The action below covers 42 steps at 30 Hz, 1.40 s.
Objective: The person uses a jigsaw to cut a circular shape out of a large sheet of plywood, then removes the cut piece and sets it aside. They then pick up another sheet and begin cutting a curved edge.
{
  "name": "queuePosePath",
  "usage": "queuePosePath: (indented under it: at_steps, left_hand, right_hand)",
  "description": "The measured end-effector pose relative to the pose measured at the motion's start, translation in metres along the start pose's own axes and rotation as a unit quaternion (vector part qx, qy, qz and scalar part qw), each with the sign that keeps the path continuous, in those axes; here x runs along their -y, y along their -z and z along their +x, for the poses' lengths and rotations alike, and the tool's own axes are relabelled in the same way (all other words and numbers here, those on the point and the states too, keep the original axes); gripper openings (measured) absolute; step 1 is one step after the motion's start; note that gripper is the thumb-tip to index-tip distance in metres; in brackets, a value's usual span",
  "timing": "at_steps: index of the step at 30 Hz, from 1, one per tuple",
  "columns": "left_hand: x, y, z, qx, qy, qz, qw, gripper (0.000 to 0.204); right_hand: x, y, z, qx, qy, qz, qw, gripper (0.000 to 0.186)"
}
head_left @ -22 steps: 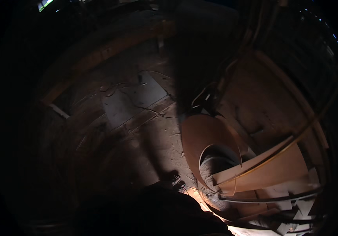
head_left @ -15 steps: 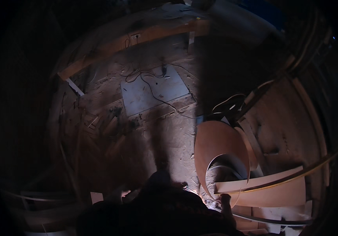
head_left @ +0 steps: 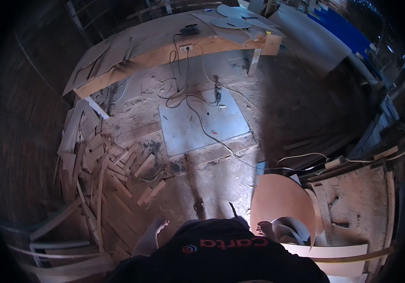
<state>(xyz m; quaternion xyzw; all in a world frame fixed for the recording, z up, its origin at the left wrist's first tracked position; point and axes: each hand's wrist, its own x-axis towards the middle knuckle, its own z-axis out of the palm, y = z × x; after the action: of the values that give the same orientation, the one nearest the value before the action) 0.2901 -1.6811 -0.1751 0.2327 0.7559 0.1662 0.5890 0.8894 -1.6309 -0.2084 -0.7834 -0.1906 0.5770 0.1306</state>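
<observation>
My left hand (head_left: 161,222) is in front of my dark shirt (head_left: 231,257), with its small visible fingers apart and nothing seen in them. On the right, my right hand (head_left: 265,229) is beside a brown oval sheet (head_left: 280,195) with a rounded cutout. Its fingertips look spread, and I see nothing held. Whether that hand touches the sheet, I cannot tell. A pale curved board (head_left: 337,252) lies just beyond it to the right. A thin black thing (head_left: 233,210) sticks up above the shirt's edge; its kind is unclear.
A long workbench (head_left: 150,52) with a socket, a dark tool (head_left: 189,30) and round cut sheets (head_left: 231,22) stands ahead. Cables (head_left: 198,115) cross a white panel (head_left: 202,127) on the dusty floor. Wood offcuts (head_left: 113,170) pile up at left. A large board (head_left: 353,203) lies right.
The view has tilted up and brightened, so the workbench top and the offcuts show plainly. Both hands now appear higher and more fully, the right one beside the oval sheet's cutout.
</observation>
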Motion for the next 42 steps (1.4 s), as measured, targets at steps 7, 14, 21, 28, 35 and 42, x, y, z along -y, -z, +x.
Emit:
queuePosePath:
  at_steps: [7, 14, 21, 28, 35, 42]
  left_hand:
    - [-0.113, 0.068, 0.124, -0.101, -0.039, 0.094, 0.990, 0.016]
    - [-0.209, 0.044, 0.197, -0.052, 0.022, 0.084, 0.995, 0.015]
    - [-0.352, -0.074, 0.286, 0.051, 0.030, 0.021, 0.998, 0.016]
    - [-0.435, -0.027, 0.329, 0.004, 0.061, 0.069, 0.996, 0.016]
    - [-0.630, -0.037, 0.489, 0.113, -0.174, 0.263, 0.942, 0.032]
    - [-0.971, -0.102, 0.540, 0.093, -0.263, 0.385, 0.880, 0.041]
  right_hand:
    - [0.095, -0.033, 0.030, 0.033, 0.034, -0.024, 0.999, 0.024]
    - [0.149, 0.000, 0.121, -0.056, -0.045, -0.053, 0.996, 0.028]
    - [0.310, 0.155, 0.323, -0.168, 0.314, -0.402, 0.844, 0.041]
    - [0.632, 0.037, 0.337, -0.145, 0.469, -0.318, 0.811, 0.019]
    - [0.649, 0.037, 0.385, -0.124, 0.475, -0.469, 0.735, 0.015]
    - [0.583, 0.066, 0.329, -0.125, -0.047, 0.061, 0.989, 0.013]
